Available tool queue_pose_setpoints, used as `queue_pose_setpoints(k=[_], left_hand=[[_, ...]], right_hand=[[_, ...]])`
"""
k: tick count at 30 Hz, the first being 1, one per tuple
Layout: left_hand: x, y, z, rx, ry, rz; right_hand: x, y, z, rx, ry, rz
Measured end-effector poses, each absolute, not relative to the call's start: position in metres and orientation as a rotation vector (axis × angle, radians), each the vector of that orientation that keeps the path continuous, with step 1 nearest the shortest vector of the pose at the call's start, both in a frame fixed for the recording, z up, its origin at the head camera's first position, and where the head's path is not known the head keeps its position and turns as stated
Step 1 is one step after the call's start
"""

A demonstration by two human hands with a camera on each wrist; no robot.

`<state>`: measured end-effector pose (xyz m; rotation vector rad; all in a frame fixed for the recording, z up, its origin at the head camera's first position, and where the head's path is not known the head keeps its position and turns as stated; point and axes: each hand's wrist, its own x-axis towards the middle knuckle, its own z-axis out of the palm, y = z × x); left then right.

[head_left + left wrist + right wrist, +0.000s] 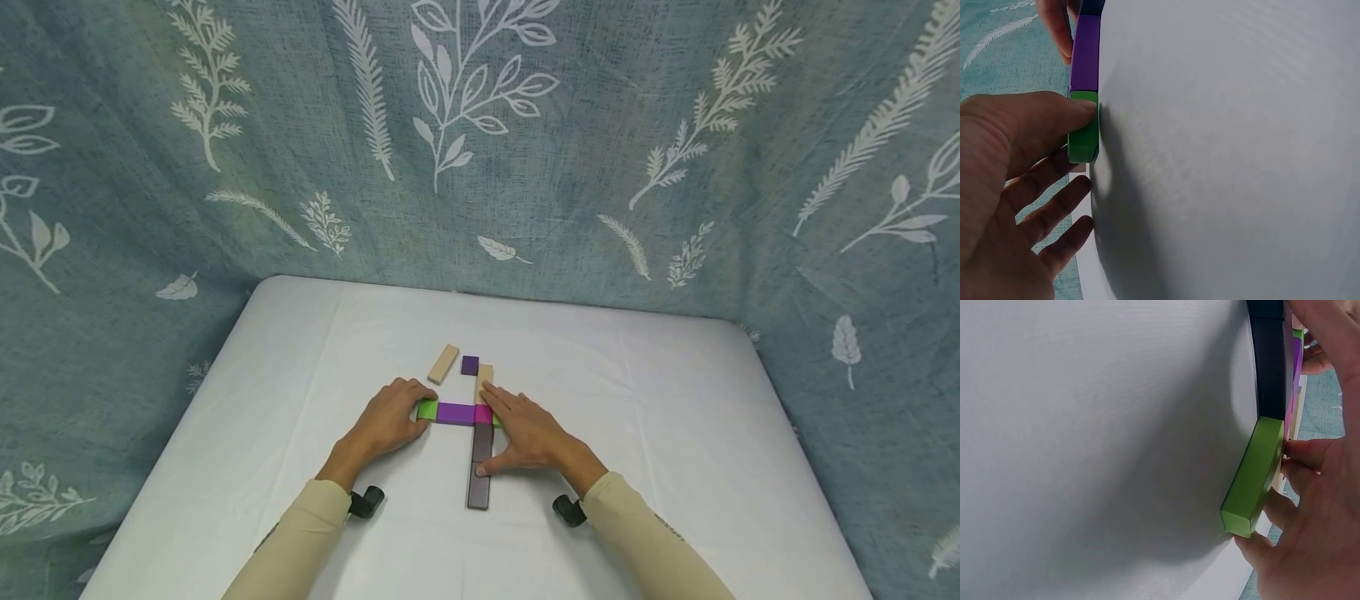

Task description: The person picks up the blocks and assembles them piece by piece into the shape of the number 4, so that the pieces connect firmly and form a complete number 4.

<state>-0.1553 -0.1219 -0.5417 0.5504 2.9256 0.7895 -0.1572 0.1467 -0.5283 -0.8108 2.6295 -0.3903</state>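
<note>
Flat coloured blocks form a cross on the table. My left hand (390, 417) pinches the green block (1082, 140) at the cross's left end, thumb on its near side. A purple block (456, 414) joins it to a small pink block (483, 414) in the middle. Below the pink one run two dark grey blocks (478, 492) end to end; above it lies a wooden block (483, 375). My right hand (531, 433) spreads along the right side, thumb touching the dark grey blocks, fingertips by the wooden block. Under its palm, another green block (1254, 478) is mostly hidden from the head view.
A loose wooden block (444, 364) lies slanted behind the cross. Beside the upright wooden block's top sits a small dark purple block (469, 365). White cloth covers the table (637, 375), and a teal leaf-patterned curtain (570, 208) hangs behind and at both sides.
</note>
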Motion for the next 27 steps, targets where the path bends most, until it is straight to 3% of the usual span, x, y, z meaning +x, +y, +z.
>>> queue_pose_setpoints(k=[27], left_hand=[[-0.161, -0.133, -0.534, 0.482, 2.812, 0.998]], right_hand=[[-0.156, 0.148, -0.525, -0.85, 2.625, -0.417]])
